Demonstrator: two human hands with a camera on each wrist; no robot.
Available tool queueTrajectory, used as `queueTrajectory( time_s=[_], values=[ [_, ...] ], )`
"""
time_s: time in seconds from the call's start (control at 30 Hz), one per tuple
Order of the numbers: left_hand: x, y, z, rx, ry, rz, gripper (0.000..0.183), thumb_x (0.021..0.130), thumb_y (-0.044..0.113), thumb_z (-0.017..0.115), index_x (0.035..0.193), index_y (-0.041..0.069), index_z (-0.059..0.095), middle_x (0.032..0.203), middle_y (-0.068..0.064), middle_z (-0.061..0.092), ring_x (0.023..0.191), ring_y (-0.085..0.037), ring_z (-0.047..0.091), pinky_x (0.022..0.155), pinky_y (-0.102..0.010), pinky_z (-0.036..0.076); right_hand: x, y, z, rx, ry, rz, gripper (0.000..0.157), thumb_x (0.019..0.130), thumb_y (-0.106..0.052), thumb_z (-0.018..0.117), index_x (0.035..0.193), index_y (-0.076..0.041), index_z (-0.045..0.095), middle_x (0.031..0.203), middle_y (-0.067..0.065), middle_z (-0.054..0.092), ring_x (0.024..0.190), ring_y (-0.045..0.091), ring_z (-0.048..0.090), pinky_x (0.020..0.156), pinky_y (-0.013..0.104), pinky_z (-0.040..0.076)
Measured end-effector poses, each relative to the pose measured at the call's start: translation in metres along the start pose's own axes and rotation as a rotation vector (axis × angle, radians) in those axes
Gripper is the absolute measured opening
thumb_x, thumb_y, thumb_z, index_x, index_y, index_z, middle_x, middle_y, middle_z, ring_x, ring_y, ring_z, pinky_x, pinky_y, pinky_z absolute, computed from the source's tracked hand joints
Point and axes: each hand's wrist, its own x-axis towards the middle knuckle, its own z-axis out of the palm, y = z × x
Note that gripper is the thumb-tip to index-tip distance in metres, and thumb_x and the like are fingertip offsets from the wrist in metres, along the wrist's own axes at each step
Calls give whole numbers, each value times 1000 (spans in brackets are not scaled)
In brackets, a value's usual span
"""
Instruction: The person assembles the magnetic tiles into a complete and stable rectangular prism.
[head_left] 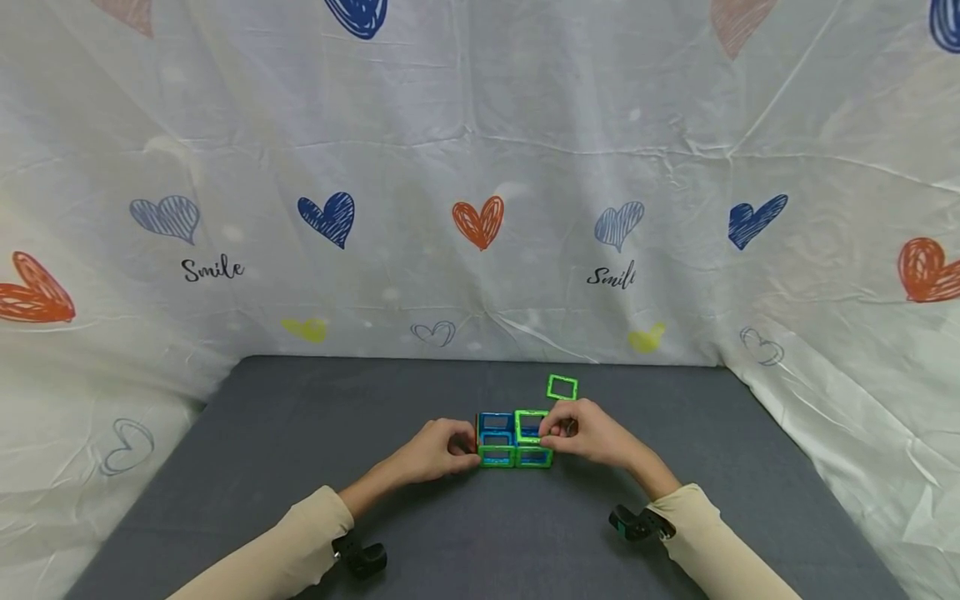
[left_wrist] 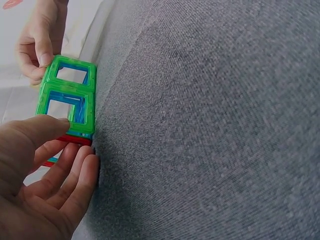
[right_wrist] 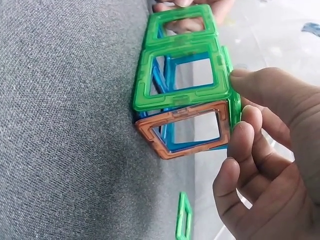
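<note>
A small block of square magnetic tiles [head_left: 497, 463] stands on the dark cloth, with green frames along the front and blue ones behind. At its left end my left hand [head_left: 438, 451] grips it, thumb on a green front tile [left_wrist: 90, 107] and fingers by a red side tile [left_wrist: 77, 140]. On the right, my right hand [head_left: 592, 432] pinches a green tile [head_left: 528, 412] at the top of the block between thumb and fingers. An orange tile [right_wrist: 152, 141] closes the right end, just beneath those fingers.
One loose green tile [head_left: 550, 386] lies on the cloth behind the right hand. The dark table [head_left: 300, 433] ends at a pale curtain [head_left: 390, 300] printed with hearts, which hangs at the back and both sides. Each wrist wears a black camera [head_left: 641, 523].
</note>
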Motion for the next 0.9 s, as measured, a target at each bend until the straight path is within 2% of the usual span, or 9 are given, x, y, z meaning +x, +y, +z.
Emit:
queueTrajectory(
  time_s=[0.2, 0.5, 0.9],
  values=[
    [1, 0, 0, 12, 5, 3, 7, 94, 10, 75, 96, 10, 68, 97, 0, 69, 80, -12, 70, 58, -29, 56, -3, 4, -5, 17, 21, -11, 4, 96, -13, 74, 98, -13, 77, 87, -5, 65, 72, 14, 56, 61, 29, 49],
    [0, 1, 0, 17, 2, -4, 6, 95, 10, 74, 96, 10, 68, 98, 0, 68, 81, -13, 70, 58, -29, 55, -11, 9, -19, 15, 137, -17, 4, 96, -10, 74, 98, -8, 76, 85, -3, 65, 71, 15, 57, 59, 29, 49],
    [0, 3, 0, -4, -8, -21, 6, 95, 10, 74, 96, 8, 68, 98, 0, 68, 78, -11, 70, 57, -30, 55, -23, 31, -23, 91, 182, 16, 8, 96, -7, 72, 100, 0, 74, 85, 2, 68, 71, 20, 60, 61, 28, 51]
  ],
)
